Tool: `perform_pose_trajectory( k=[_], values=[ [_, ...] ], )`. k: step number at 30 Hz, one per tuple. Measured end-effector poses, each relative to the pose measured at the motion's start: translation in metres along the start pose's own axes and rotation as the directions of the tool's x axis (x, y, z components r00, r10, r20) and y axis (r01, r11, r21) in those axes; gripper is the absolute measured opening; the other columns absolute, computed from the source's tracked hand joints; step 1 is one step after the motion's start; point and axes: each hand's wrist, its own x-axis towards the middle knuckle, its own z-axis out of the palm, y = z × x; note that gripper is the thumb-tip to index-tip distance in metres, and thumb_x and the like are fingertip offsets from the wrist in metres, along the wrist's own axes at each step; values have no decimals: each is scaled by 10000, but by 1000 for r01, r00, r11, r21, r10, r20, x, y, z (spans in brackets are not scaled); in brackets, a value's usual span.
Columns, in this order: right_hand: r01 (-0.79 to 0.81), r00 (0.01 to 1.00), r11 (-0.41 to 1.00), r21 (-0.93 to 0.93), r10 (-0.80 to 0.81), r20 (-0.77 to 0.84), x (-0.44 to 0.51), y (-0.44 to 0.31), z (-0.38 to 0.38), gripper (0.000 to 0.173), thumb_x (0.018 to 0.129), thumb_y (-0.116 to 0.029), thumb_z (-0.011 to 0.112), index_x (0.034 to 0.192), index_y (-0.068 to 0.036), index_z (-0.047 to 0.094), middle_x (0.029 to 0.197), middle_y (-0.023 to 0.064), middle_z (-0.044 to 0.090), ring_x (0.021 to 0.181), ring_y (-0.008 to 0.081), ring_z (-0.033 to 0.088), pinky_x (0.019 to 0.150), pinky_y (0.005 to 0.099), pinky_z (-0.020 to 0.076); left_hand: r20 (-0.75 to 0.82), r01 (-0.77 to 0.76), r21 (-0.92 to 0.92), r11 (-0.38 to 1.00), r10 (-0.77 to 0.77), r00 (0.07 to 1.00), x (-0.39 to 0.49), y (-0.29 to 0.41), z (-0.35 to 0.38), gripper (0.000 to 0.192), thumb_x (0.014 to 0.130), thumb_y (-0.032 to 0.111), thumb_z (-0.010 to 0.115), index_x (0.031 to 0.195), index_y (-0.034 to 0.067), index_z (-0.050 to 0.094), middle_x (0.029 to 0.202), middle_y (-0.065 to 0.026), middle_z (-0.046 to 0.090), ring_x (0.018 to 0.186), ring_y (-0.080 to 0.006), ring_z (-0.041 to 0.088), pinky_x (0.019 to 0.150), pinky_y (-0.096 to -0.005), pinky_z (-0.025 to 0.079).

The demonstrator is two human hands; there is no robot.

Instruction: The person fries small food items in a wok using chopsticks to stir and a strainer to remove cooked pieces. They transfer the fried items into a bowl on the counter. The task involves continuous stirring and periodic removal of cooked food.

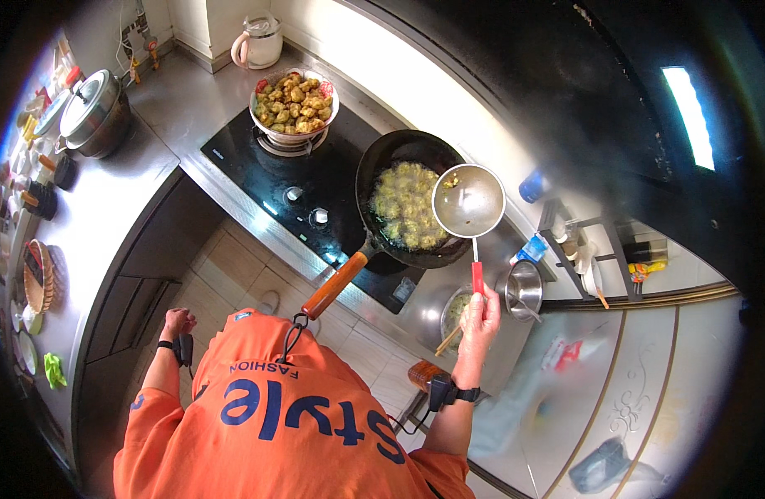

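Observation:
My right hand (pixel 481 312) grips the red handle of a round metal skimmer (pixel 468 203). A few yellow crumbs cling inside its bowl, which is over the wok's right rim. The dark wok (pixel 388 146) sits on a gas hob, with many pale yellow battered pieces (pixel 410 206) in bubbling oil. Its wooden handle (pixel 335 285) points towards me. My left hand (pixel 180 321) hangs low beside my body, fingers curled and holding nothing visible. At the back burner, a patterned bowl (pixel 255 113) is heaped with browned fried pieces (pixel 295 103).
Right of the hob stand a metal basin (pixel 448 312) with chopsticks, another steel bowl (pixel 524 290) and a rack (pixel 576 243). A lidded pot (pixel 92 112) and wicker basket (pixel 38 277) occupy the left counter. A pitcher (pixel 260 47) stands in the corner; the range hood (pixel 582 93) overhangs the right.

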Motion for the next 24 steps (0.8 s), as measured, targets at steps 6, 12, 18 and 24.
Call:
perform_pose_trajectory(
  k=[6,12,18,24],
  values=[
    [48,999,997,-57,-49,-9,-4,-8,2,258,1044,-176,571,1281,-78,593,683,-87,417,535,-3,345,465,190,254,-79,3,206,979,13,997,-3,-4,4,191,931,47,527,1110,-10,562,715,-98,603,559,-235,641,425,-348,461],
    [58,998,995,-82,-56,34,-8,8,-3,267,1035,-146,575,1285,-55,595,785,-68,502,585,5,406,493,178,324,-49,15,223,975,-4,999,-23,9,32,232,927,79,542,1140,-13,546,739,-110,630,551,-231,642,407,-323,444],
    [-17,993,986,-168,37,113,-12,37,0,251,1024,-162,600,1253,-62,623,829,-64,548,634,11,451,544,179,372,-15,9,249,969,-5,1000,-22,11,37,225,946,95,534,1144,-8,553,761,-120,647,573,-245,667,412,-327,452],
    [-52,976,970,-238,100,194,-10,55,7,240,1025,-169,598,1232,-55,639,798,-75,539,649,13,454,566,187,370,-65,42,252,967,-26,998,-15,8,33,283,948,94,524,1210,-3,569,781,-129,659,590,-243,681,413,-330,459]
  ],
)
